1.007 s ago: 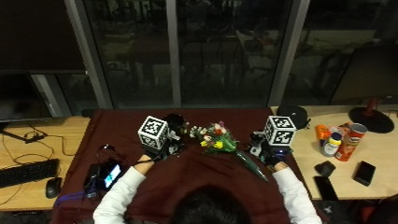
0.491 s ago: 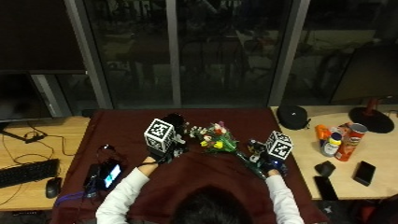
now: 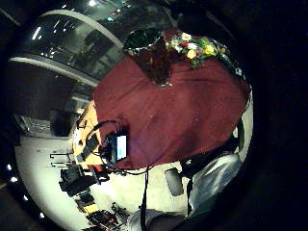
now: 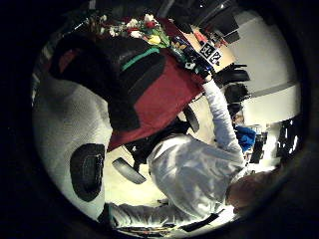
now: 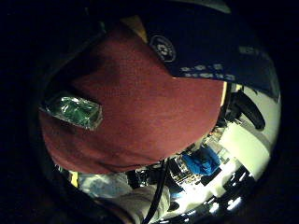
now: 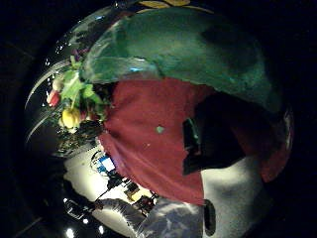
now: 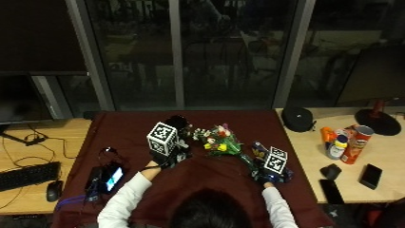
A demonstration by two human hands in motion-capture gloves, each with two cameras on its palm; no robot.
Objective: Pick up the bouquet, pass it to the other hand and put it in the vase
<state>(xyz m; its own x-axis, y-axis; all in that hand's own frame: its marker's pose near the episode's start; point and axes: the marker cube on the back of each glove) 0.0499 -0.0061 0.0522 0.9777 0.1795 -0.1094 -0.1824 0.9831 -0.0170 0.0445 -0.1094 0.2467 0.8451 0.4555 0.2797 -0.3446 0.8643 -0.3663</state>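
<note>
Bouquet (image 7: 218, 141) is seen lying on the maroon surface (image 7: 208, 171) beside the vase (image 7: 178, 124). Right hand (image 7: 272, 168) is placed at its wrapped stem end; left hand (image 7: 166, 151) is raised. Neither grip can be told.

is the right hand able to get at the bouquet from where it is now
Probably yes. The right hand sits at the stem end of the bouquet, which lies on the maroon cloth. Nothing shows between them, and the right thumb side palm view shows the green wrapping close up.
</note>
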